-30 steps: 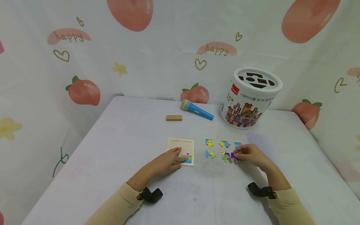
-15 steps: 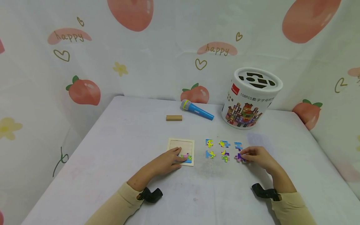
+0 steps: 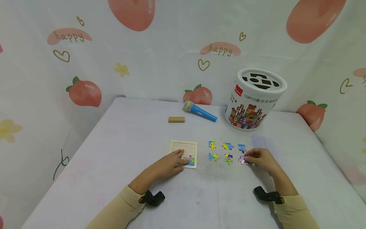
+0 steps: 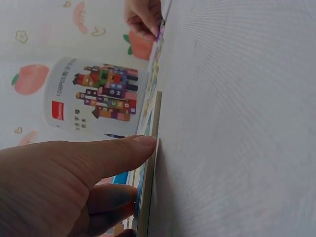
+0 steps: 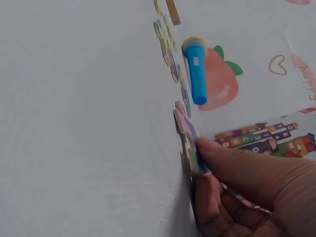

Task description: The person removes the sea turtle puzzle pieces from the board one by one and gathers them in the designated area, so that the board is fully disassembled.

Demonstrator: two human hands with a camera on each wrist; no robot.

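Observation:
In the head view my left hand (image 3: 168, 165) lies across the wooden puzzle tray (image 3: 183, 142), its fingers fairly straight. The left wrist view shows the thumb (image 4: 140, 145) along the tray's edge. Pink, green and blue pieces fill the tray's lower right part; the hand hides some of the tray. My right hand (image 3: 261, 160) pinches a purple puzzle piece (image 3: 242, 160) at its right side, low over the table. In the right wrist view that puzzle piece (image 5: 185, 123) is tilted between thumb and fingers. Left of it lies a green, yellow and purple puzzle piece (image 3: 228, 158).
Other loose pieces lie in two rows, including a blue puzzle piece (image 3: 241, 148), a yellow fish-like piece (image 3: 212, 145) and a blue-yellow piece (image 3: 213, 156). Behind them are a wooden block (image 3: 176, 119), a blue toy microphone (image 3: 200, 111) and a white bucket (image 3: 254, 98).
My right hand has moved right with the purple piece, away from the green and yellow piece, and the purple piece has turned somewhat. My left hand has stayed on the tray.

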